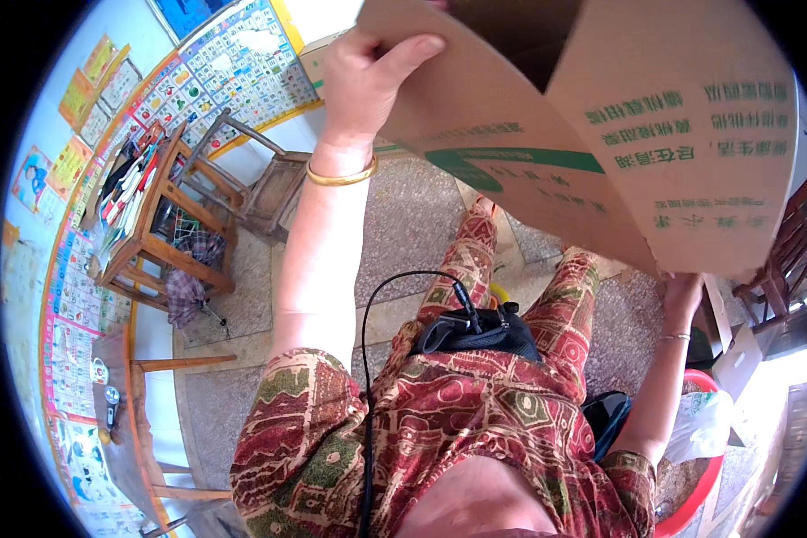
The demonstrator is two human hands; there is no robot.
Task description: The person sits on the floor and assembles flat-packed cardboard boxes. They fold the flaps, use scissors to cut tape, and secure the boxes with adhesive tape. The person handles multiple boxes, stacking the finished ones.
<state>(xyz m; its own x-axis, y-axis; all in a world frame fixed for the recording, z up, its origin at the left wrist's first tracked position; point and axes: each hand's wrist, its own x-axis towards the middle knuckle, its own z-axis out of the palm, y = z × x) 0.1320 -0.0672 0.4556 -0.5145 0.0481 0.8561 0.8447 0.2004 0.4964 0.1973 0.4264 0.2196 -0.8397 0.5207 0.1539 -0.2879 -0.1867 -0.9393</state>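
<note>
The cardboard box (601, 134), brown with green print on its flaps, is held up in front of the person, filling the upper right of the view above their knees.

At the far left, picture charts (72, 296) cover the curved wall. In front of them stands a wooden desk (157, 211) stacked with books and papers, a folded umbrella (186, 287) leaning under it. A wooden chair (264, 184) stands just beside the desk, and a second wooden table (125, 421) lies lower left with a small dark object on top.

The left hand (368, 76) is raised high, a gold bangle (342, 175) on its wrist; the thumb lies across the near face of the box's left flap and the other fingers go behind the cardboard, so the flap edge is clamped between them.

Below the box, the lap in patterned red clothing carries a black pouch (475, 330) with a cable running up from it.

The right hand (681, 296) reaches up to the lower right corner of the box; it touches the cardboard edge, but whether its fingers are spread or curled I cannot tell, since the flap hides them. A thin bangle sits on that wrist. Beside that arm, a red plastic basin (704, 484) rests on the floor, holding a white plastic bag (699, 426).
</note>
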